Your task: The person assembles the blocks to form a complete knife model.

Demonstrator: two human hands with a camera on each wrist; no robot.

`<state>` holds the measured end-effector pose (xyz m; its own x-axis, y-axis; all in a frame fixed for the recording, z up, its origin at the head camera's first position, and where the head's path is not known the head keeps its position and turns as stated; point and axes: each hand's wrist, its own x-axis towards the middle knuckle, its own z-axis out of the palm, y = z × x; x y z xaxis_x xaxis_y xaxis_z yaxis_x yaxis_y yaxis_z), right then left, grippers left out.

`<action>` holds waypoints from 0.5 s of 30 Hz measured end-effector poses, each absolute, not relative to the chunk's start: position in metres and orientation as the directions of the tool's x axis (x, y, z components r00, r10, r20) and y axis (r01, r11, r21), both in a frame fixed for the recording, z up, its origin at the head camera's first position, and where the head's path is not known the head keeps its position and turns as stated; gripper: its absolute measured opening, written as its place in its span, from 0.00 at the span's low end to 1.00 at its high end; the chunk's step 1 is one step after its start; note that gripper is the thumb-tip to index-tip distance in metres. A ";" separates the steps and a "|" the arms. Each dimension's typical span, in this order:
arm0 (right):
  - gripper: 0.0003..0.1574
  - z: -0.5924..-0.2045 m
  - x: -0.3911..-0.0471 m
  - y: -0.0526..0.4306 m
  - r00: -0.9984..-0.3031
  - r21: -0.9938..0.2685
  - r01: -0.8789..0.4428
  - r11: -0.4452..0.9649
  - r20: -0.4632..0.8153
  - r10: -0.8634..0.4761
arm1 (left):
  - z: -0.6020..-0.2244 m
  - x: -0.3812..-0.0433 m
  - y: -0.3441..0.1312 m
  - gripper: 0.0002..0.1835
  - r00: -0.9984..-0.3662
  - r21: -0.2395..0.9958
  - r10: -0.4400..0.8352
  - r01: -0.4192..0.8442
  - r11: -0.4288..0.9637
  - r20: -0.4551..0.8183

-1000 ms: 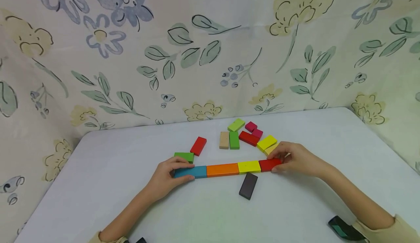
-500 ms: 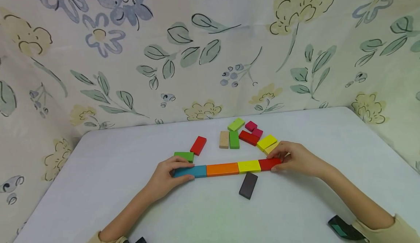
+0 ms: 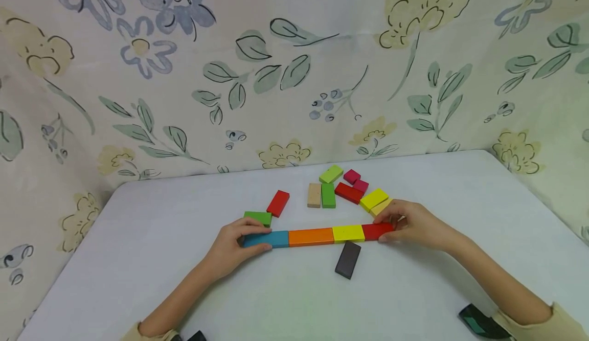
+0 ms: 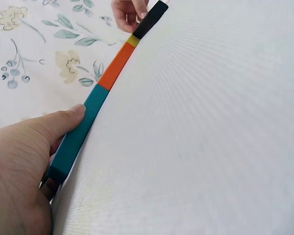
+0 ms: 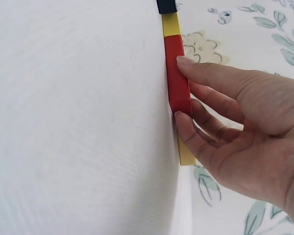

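**Row of four blocks [image 3: 310, 237], held at both its ends**

The row lies flat on the surface [image 3: 294, 300] in front of me: from left to right a blue block [image 3: 279, 239], an orange block [image 3: 317, 236], a yellow block [image 3: 348, 233] and a red block [image 3: 371, 231]. I judge each one light, stiff and not fragile, with a smooth face which may slip a little. They seem only to touch, not to be joined, so the seams are the weak places; to press inward from the two ends should be safer than to lift at the middle.

My left hand [image 3: 233, 244] grasps the blue block, thumb on the near side, fingers on the far side. My right hand [image 3: 416, 223] pinches the red block near its outer end.

Just behind the blue block is a green block [image 3: 257, 218]. A pale yellow block [image 3: 381, 207] lies close to my right fingers; if they touch, I cannot tell. On the near side, a dark block [image 3: 347, 260] lies slanted at the yellow block's edge.

Farther back are more loose blocks [image 3: 348, 193], then the far edge and the flowered cloth [image 3: 294, 34]. So that side is tight; the wider room is on the near side, around the dark block.
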<state>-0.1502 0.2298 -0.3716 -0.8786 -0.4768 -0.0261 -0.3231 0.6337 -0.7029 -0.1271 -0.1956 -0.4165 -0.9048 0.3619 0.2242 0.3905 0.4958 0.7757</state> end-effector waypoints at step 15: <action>0.22 -0.371 -0.148 0.230 -0.874 -0.706 -0.322 0.631 -0.034 -0.484 | -0.417 -0.128 -0.196 0.16 -0.906 0.786 0.364 0.382 0.485 0.216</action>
<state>-0.1479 0.2297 -0.3710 -0.8742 -0.4844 -0.0343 -0.3220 0.6311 -0.7058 -0.1278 -0.1962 -0.4168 -0.9060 0.3644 0.2156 0.3823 0.4852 0.7864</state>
